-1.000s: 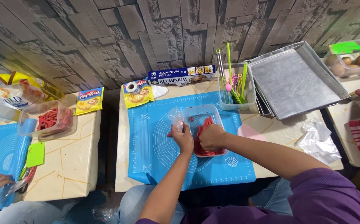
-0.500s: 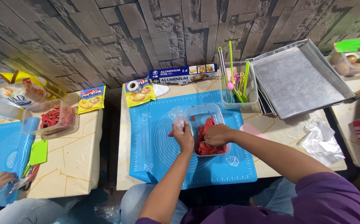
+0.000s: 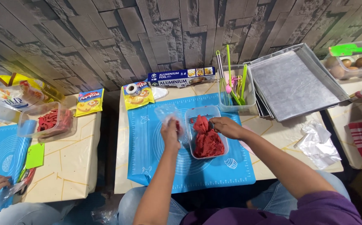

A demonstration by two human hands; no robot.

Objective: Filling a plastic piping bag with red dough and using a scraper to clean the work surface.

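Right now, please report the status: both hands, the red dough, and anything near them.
Left hand holds clear plastic wrap. Right hand pinches red dough in clear tub. Utensil bin stands just behind the tub.

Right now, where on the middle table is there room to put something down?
The blue mat is bare in front of the clear tub, and the tabletop is bare between the mat and the crumpled plastic. The back edge is crowded with packets, a foil box and trays.

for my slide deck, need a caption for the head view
Right hand grips red dough in a clear plastic tub; left hand holds a clear plastic bag.
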